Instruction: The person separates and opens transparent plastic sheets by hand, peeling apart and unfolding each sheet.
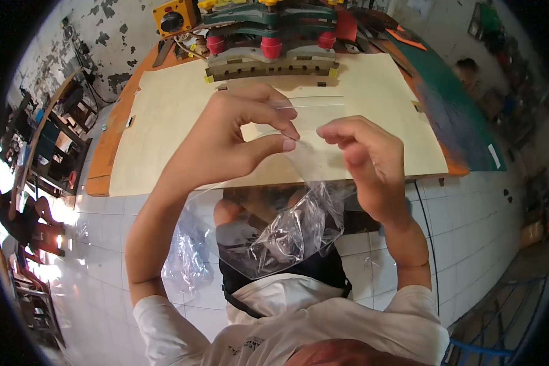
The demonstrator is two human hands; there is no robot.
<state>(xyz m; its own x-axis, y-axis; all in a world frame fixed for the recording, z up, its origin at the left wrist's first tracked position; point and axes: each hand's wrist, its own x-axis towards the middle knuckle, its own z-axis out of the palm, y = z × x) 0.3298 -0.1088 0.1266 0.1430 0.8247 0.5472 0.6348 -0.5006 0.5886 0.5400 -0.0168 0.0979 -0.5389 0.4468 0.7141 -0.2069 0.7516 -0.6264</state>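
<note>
My left hand (226,131) pinches the edge of a clear plastic bag (290,235) between thumb and index finger, above the front part of the table. Crumpled and see-through, the bag hangs down over the table's front edge toward my lap. My right hand (378,165) is just to the right of the pinched edge, its fingers curved and apart with nothing visible in them. Beyond my fingertips, a clear flat plastic piece (323,107) with a straight shiny edge lies over the cream sheet; whether it joins the bag is hard to tell.
A cream sheet (171,134) covers the wooden table. At the back stands a green press-like machine (271,49) with red knobs and a yellow switch box (172,19) beside it. More clear plastic (189,256) lies on the tiled floor. Another person (468,70) is at the right.
</note>
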